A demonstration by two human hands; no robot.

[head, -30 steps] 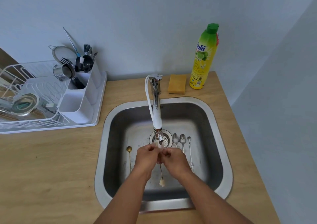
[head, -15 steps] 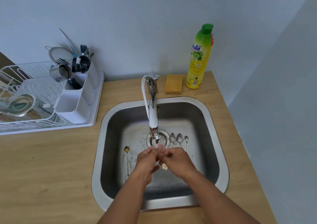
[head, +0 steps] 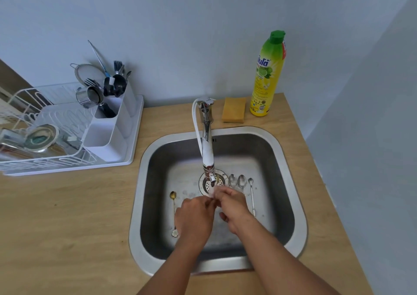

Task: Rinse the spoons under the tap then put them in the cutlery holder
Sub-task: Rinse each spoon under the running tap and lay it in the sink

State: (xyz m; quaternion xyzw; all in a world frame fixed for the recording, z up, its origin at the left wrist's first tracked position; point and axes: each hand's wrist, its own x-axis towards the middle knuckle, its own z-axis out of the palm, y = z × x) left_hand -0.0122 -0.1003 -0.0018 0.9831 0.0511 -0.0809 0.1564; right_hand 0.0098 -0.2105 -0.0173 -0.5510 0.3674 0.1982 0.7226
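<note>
Both my hands meet under the running tap (head: 208,150) over the sink (head: 291,159). My left hand (head: 195,215) and my right hand (head: 231,204) pinch a small spoon between their fingertips, and the hands hide almost all of it. Water splashes on my right fingers. A gold spoon (head: 173,196) with a flower-shaped end lies on the sink floor to the left of my left hand. Three silver spoons (head: 242,180) lie side by side to the right of the drain. The white cutlery holder (head: 108,127) stands on the left in the dish rack (head: 133,136), with forks and utensils in its far compartments.
A yellow sponge (head: 233,109) and a yellow-green dish soap bottle (head: 267,73) stand behind the sink by the wall. The rack also holds a metal cup (head: 89,97), a strainer and a lid (head: 41,137). Wooden counter (head: 67,227) surrounds the sink.
The held spoon's flower-tipped handle hung below my hands a second ago, rose between them, and is now hidden. My hands stayed under the water, rubbing.
</note>
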